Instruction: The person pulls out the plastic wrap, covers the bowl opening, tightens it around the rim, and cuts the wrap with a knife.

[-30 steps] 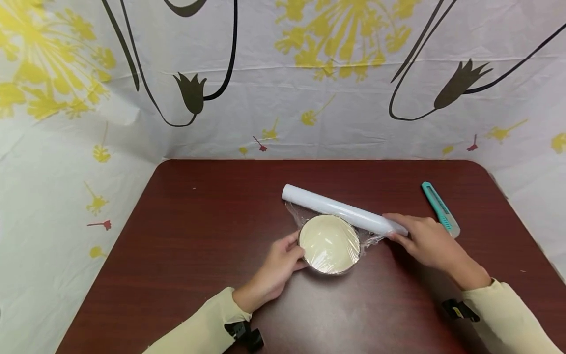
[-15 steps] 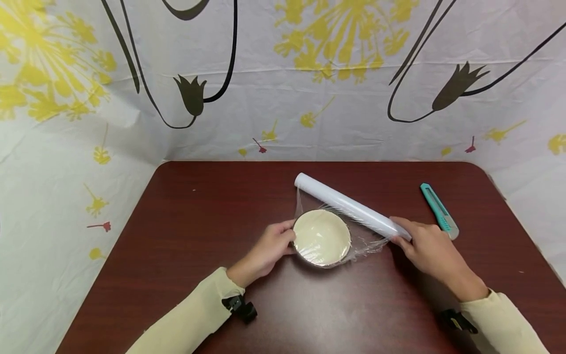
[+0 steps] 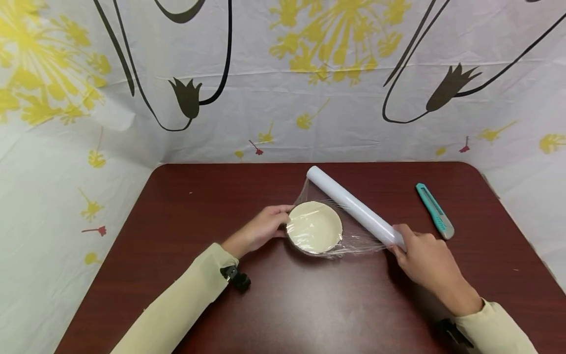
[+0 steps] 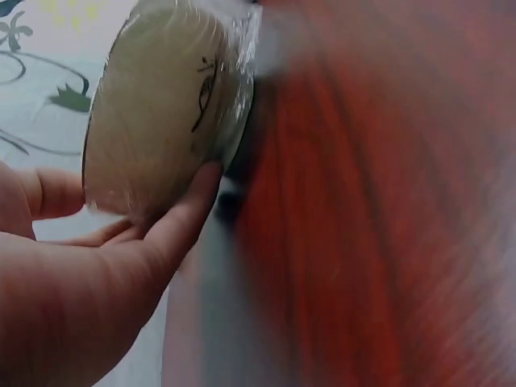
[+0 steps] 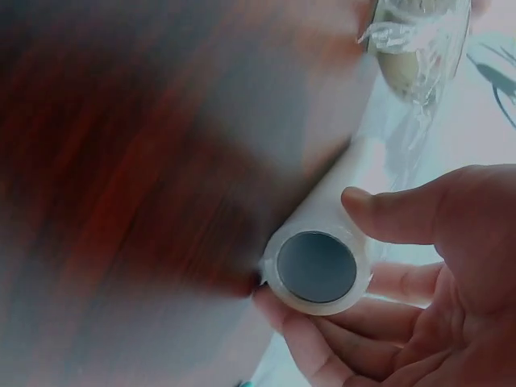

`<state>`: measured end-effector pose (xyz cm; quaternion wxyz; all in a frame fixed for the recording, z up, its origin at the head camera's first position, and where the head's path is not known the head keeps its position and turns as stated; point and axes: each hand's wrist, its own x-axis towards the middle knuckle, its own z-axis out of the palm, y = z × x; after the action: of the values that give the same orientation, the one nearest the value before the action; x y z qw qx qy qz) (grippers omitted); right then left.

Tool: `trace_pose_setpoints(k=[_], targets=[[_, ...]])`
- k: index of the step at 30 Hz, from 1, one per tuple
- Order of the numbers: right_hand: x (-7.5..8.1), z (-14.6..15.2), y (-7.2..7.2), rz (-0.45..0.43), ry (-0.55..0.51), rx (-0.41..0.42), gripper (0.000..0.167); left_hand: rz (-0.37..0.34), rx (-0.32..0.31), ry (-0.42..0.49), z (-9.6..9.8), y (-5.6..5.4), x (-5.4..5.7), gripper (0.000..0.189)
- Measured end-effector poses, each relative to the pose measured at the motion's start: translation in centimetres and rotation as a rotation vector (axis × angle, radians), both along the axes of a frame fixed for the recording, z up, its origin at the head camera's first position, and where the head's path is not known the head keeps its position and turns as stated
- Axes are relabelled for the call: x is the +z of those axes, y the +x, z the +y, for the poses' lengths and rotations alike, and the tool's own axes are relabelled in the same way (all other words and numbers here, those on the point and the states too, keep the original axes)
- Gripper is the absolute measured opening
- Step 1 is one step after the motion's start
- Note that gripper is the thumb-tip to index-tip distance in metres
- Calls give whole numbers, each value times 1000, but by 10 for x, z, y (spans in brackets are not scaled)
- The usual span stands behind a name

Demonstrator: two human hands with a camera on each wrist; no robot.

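Note:
My left hand (image 3: 261, 228) grips the left side of a round cream bowl (image 3: 314, 227) whose top is covered with cling film. In the left wrist view, thumb and fingers hold the bowl (image 4: 157, 113) by its edge, and a dark drawn mark shows on its wall. The end of a white cling film roll (image 3: 353, 206) is held by my right hand (image 3: 426, 263); the roll slants back to the left behind the bowl. Clear film (image 3: 360, 241) stretches between bowl and roll. Fingers and thumb curl round the hollow-cored roll (image 5: 318, 214) in the right wrist view.
A teal utility knife (image 3: 435, 211) lies on the dark red-brown table (image 3: 212, 196), behind and right of my right hand. A white patterned sheet (image 3: 247, 98) hangs along the back and left sides of the table.
My left hand has moved the bowl leftward and a little back. The roll's far end has swung back and right, so more film spans the widened gap. My right hand keeps its grip.

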<state>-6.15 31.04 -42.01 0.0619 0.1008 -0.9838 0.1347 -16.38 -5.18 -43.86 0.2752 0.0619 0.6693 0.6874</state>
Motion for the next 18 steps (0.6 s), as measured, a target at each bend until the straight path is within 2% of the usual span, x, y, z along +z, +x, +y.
trace_pose_setpoints(k=[6,12,18], targets=[[0,-12,11,3,10,-22,45,-30,9,6,-2,-15,-1,55],[-2,-22,19,51,66,-6,63,-55,21,-5,2,-26,-1,50],[2,-33,27,7,105,-31,72,-32,10,-77,6,-35,3,47]])
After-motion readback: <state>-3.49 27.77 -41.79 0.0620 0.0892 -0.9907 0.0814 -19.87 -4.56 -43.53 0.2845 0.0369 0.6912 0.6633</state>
